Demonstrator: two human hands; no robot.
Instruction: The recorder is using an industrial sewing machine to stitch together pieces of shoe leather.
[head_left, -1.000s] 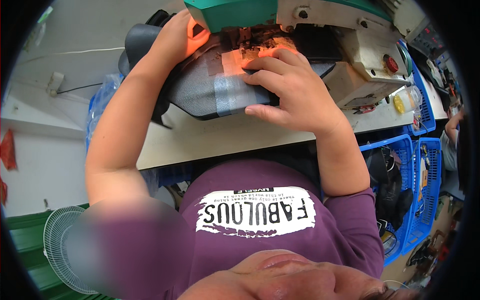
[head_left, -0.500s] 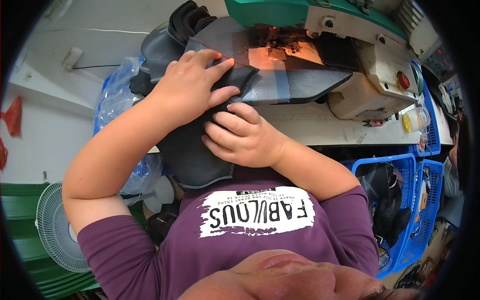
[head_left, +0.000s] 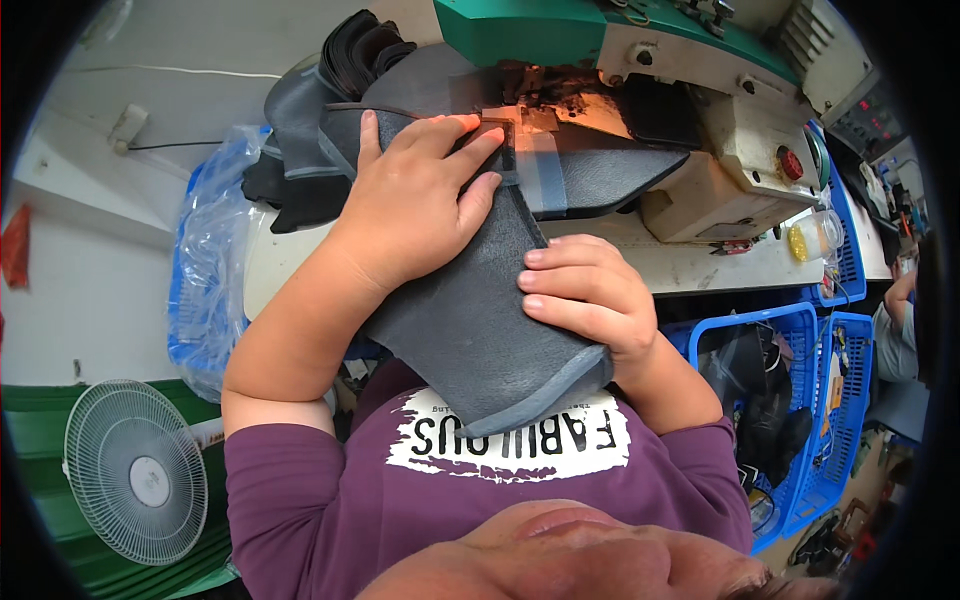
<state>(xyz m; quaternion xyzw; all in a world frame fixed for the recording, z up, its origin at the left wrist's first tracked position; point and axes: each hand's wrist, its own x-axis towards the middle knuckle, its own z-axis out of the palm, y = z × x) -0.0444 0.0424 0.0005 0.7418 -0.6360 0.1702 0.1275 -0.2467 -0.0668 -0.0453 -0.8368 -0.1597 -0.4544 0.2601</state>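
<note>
A dark grey leather-like piece (head_left: 470, 320) stretches from the lit needle area of a green and white sewing machine (head_left: 525, 30) back toward my chest, its near edge banded in lighter grey. My left hand (head_left: 415, 195) lies on its far part with fingers spread, the fingertips close to the orange-lit stitching spot. At the right edge of the same piece is my right hand (head_left: 600, 295). Its fingers lap over the top and the thumb is out of sight, apparently underneath. The needle itself cannot be made out.
Rolled dark material (head_left: 360, 50) and more dark pieces (head_left: 300, 115) lie beyond my left hand. Blue baskets (head_left: 755, 325) stand at the right, a plastic-wrapped blue bin (head_left: 205, 270) at the left. A fan (head_left: 135, 470) is at lower left; a jar (head_left: 815, 235) sits beside the machine.
The leather piece has turned and spread out toward my chest. My right hand has moved right, from beside the left hand to the piece's right edge. My left hand has shifted slightly right.
</note>
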